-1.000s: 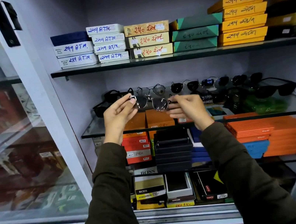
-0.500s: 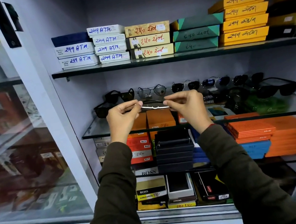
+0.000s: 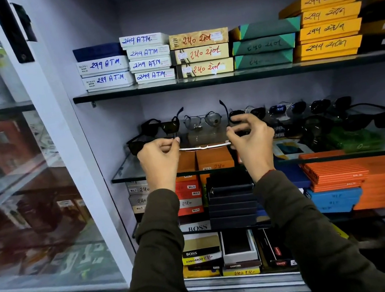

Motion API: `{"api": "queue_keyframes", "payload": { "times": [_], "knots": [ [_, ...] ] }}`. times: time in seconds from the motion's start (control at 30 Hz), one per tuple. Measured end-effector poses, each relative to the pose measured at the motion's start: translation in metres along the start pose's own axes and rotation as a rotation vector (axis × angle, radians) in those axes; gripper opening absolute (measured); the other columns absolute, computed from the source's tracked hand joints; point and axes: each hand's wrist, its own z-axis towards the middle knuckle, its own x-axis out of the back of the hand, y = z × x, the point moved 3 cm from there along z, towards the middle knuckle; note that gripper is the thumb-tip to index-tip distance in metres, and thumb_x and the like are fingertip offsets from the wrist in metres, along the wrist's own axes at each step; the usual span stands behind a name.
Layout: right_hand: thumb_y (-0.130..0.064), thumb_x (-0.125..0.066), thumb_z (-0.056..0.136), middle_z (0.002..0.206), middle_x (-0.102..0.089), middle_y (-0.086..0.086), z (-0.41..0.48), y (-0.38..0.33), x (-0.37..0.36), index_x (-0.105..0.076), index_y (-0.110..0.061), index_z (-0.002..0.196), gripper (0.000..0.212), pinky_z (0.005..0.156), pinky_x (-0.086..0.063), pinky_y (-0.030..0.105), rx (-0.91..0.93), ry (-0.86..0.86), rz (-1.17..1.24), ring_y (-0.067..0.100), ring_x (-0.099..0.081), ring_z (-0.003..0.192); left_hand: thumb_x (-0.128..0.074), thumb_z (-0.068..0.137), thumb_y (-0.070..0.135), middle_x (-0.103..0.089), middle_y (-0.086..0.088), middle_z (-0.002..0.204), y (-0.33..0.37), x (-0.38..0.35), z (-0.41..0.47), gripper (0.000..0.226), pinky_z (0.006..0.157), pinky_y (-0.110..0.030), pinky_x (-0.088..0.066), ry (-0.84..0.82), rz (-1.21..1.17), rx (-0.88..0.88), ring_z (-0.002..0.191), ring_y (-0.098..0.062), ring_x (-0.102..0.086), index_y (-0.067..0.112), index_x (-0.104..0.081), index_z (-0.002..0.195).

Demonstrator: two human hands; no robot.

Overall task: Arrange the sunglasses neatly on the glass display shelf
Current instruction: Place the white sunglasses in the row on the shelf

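Note:
I hold one pair of sunglasses (image 3: 205, 146) over the front of the glass display shelf (image 3: 125, 174), lenses tipped flat so only the thin top edge shows. Its two dark arms are unfolded and stick upward. My left hand (image 3: 160, 157) pinches the left hinge, my right hand (image 3: 250, 136) pinches the right hinge. Behind them several sunglasses stand in a row at the back of the shelf: a black pair (image 3: 160, 127), a clear-lens aviator pair (image 3: 202, 121) and dark pairs (image 3: 289, 109) further right. Another black pair (image 3: 136, 146) lies at the far left.
A shelf above (image 3: 201, 80) carries stacks of labelled boxes. Below the glass shelf are orange boxes (image 3: 367, 176), dark cases (image 3: 232, 202) and branded boxes. A big black pair (image 3: 370, 115) and green packets (image 3: 356, 138) lie at the right. The cabinet's sliding glass door (image 3: 30, 196) stands at the left.
The sunglasses tipped from lenses facing me to flat and edge-on, dropped slightly toward the shelf, and their arms swung open and now point upward.

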Motion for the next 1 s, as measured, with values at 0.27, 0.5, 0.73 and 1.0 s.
{"api": "queue_keyframes", "payload": {
  "times": [0.27, 0.5, 0.73, 1.0],
  "knots": [
    [-0.012, -0.072, 0.093, 0.099, -0.076, 0.017, 0.019, 0.016, -0.012, -0.076, -0.011, 0.100, 0.008, 0.057, -0.062, 0.020, -0.266, -0.111, 0.207, 0.020, -0.074, 0.070, -0.079, 0.088, 0.015, -0.078, -0.013, 0.080, -0.001, -0.016, 0.016, 0.020, 0.065, -0.025, -0.066, -0.022, -0.208, 0.217, 0.070, -0.020, -0.079, 0.000, -0.078, 0.101],
    [0.006, -0.075, 0.083, 0.111, -0.077, 0.014, 0.037, 0.021, -0.017, -0.077, -0.004, 0.110, 0.028, 0.089, -0.063, 0.032, -0.229, -0.259, 0.079, 0.019, -0.073, 0.099, -0.075, 0.089, 0.004, -0.077, -0.012, 0.087, -0.014, -0.028, 0.029, 0.018, 0.086, -0.032, -0.063, -0.086, -0.232, 0.313, 0.087, -0.022, -0.079, 0.002, -0.078, 0.106],
    [-0.003, -0.067, 0.094, 0.095, -0.076, 0.013, 0.045, 0.030, -0.029, -0.075, -0.005, 0.100, 0.010, 0.058, -0.061, 0.020, -0.187, -0.255, -0.100, 0.021, -0.076, 0.082, -0.076, 0.088, 0.002, -0.076, -0.010, 0.085, -0.021, -0.041, 0.041, 0.022, 0.086, -0.032, -0.063, -0.141, -0.167, 0.308, 0.088, -0.024, -0.078, -0.002, -0.076, 0.109],
    [-0.014, -0.073, 0.092, 0.101, -0.078, 0.011, 0.043, 0.043, -0.034, -0.079, -0.014, 0.097, 0.008, 0.079, -0.065, 0.047, -0.067, -0.261, -0.366, 0.026, -0.076, 0.088, -0.075, 0.088, 0.002, -0.079, -0.017, 0.092, -0.027, -0.053, 0.044, 0.016, 0.086, -0.039, -0.064, -0.102, -0.074, 0.261, 0.087, -0.026, -0.079, 0.000, -0.077, 0.103]
  ]
}}
